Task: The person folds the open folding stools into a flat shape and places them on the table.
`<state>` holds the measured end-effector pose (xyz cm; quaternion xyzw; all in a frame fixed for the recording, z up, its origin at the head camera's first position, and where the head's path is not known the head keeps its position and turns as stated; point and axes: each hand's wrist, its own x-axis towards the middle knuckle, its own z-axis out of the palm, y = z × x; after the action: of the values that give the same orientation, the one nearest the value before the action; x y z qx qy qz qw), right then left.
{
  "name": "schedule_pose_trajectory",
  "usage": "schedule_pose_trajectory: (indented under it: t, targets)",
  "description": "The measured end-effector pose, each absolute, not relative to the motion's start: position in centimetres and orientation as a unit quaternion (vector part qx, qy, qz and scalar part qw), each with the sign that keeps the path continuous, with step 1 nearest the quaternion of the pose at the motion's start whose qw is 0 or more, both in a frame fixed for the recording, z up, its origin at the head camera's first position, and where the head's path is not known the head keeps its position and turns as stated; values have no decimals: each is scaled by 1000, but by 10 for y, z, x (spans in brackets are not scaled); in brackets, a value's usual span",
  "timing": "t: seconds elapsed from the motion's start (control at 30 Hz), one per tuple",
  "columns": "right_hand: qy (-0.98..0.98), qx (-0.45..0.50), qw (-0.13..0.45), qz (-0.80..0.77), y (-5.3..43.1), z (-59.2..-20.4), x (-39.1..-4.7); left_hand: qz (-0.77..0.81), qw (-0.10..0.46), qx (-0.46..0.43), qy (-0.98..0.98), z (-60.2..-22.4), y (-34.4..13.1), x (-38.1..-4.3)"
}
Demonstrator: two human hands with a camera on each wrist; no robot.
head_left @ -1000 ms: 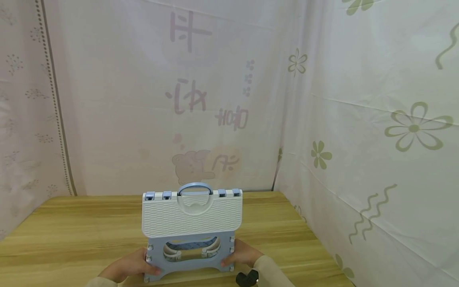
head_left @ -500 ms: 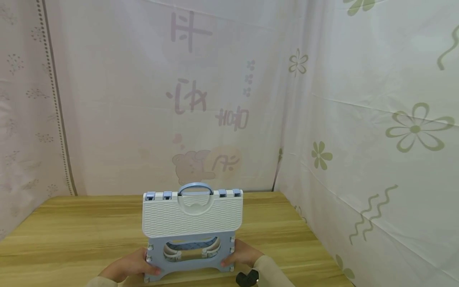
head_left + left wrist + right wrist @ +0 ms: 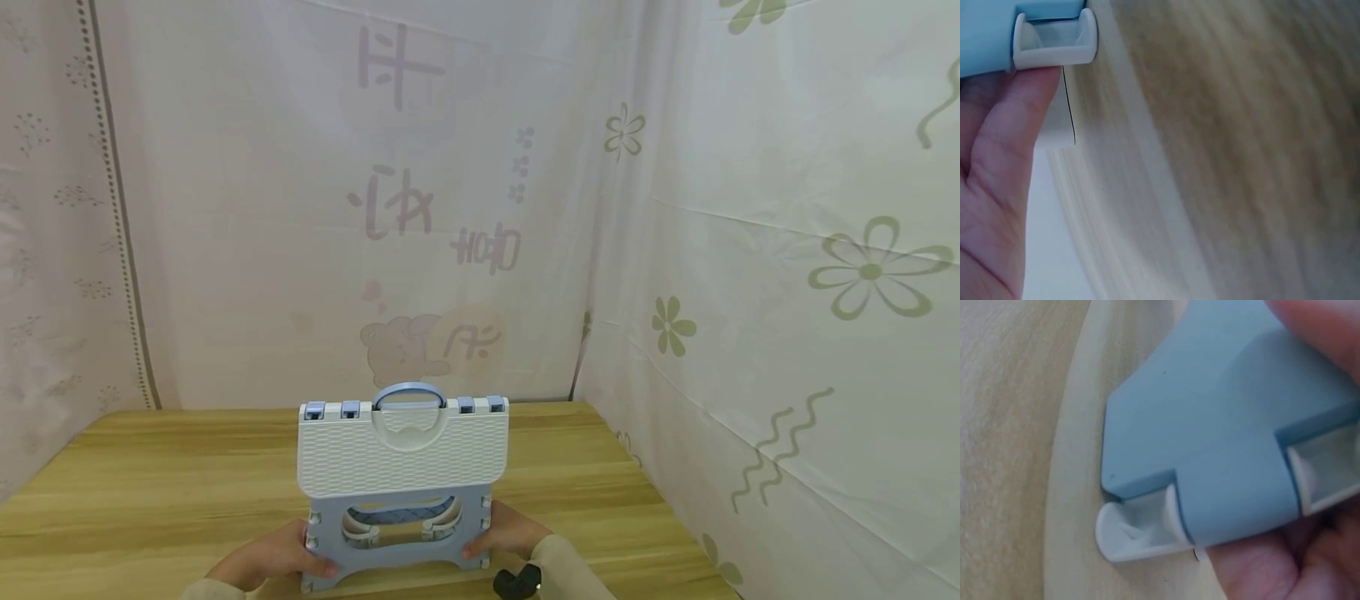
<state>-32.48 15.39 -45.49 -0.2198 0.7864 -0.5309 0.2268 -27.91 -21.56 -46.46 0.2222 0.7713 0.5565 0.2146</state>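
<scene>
While the folded stool (image 3: 337, 462) is being held, an even grip is being called for

As the work is being judged from this moment, the step in hand seems to be steadying the stool, which is being held roughly upright at the near side of the table (image 3: 600, 500). Nearest, one side edge of its blue legs (image 3: 405, 553) is being gripped by the left hand (image 3: 272, 553), curled partly closed around it; the opposite edge is being gripped likewise by the right hand (image 3: 512, 530). Whether weight is being borne by the table cannot be told. For setting down or unfolding alike, equal support is probably being asked for, with the white joints (image 3: 1141, 522) being avoided. Higher up, the legs are being overlapped by the folded top (image 3: 337, 446), and the opening above it is being spanned by the handle (image 3: 408, 386). Farthest, the table is being backed by patterned cloth (image 3: 285, 167).
</scene>
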Motion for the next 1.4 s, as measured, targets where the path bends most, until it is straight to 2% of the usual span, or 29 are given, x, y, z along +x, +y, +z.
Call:
schedule_pose_trajectory:
  t: [1.4]
  targets:
    - [766, -242, 246, -542, 155, -456, -329, 534, 209, 245, 781, -462, -219, -282]
